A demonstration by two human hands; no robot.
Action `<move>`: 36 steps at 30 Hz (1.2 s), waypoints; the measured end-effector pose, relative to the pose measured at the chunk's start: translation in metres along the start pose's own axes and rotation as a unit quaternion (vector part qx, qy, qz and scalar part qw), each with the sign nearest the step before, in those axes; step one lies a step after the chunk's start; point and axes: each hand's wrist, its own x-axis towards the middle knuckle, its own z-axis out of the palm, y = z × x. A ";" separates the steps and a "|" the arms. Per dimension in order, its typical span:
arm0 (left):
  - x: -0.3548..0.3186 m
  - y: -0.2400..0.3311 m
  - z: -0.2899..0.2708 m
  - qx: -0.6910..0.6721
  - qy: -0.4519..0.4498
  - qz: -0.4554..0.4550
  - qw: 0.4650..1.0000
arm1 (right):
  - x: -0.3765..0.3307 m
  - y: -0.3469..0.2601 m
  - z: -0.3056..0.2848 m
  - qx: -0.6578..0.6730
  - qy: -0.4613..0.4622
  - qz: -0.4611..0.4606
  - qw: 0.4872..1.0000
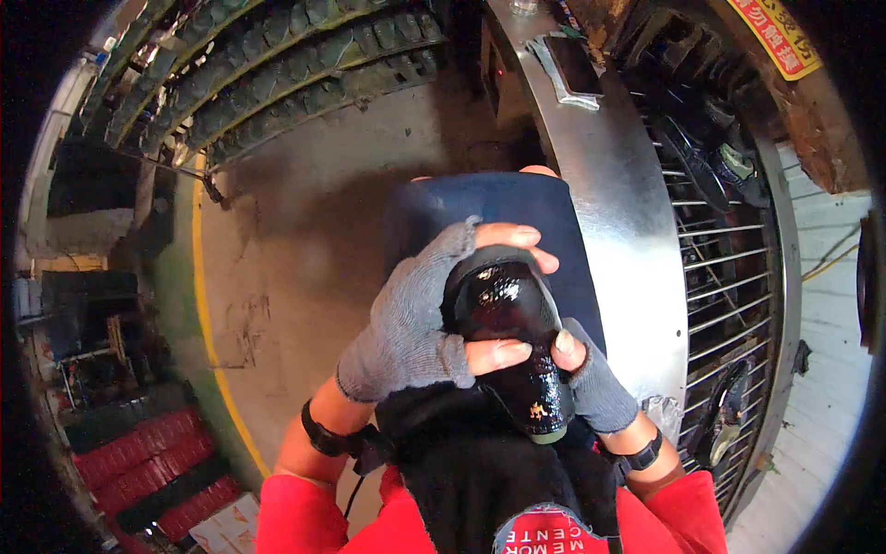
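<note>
Over my lap I hold a glossy black shoe point(503, 309), its broad end away from me and its narrow end toward my body. Its surface shines as if wet or coated; a small orange mark point(538, 410) shows near the narrow end, where a pale green edge peeks out. My left hand point(429, 319), in a grey fingerless glove, wraps the shoe's left side, fingers over the broad end and thumb across the middle. My right hand point(591, 374), gloved alike, grips the right side with its thumb on top; its other fingers are hidden beneath.
At my right runs a metal ledge point(614, 175) with a dark phone point(574, 65) on a cloth. Beyond it, a barred rack point(729, 286) carries dark shoes point(692, 162). Shelves point(305, 65) of rounded dark items stand far left, red stacked items point(148, 452) lower left.
</note>
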 end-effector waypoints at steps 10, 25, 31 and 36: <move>-0.022 0.008 -0.010 -0.007 -0.020 -0.025 0.999 | 0.000 -0.008 0.004 -0.126 -0.062 -0.040 0.989; -0.034 -0.027 -0.010 -0.194 0.083 0.234 0.949 | -0.041 -0.007 -0.021 0.062 0.008 0.026 0.998; -0.021 -0.026 0.008 -0.330 -0.077 0.021 0.941 | -0.028 -0.102 -0.053 -0.174 0.059 -0.114 0.976; 0.028 -0.065 0.044 -0.105 0.075 -0.020 0.991 | 0.011 -0.095 -0.054 -0.416 -0.026 -0.158 0.895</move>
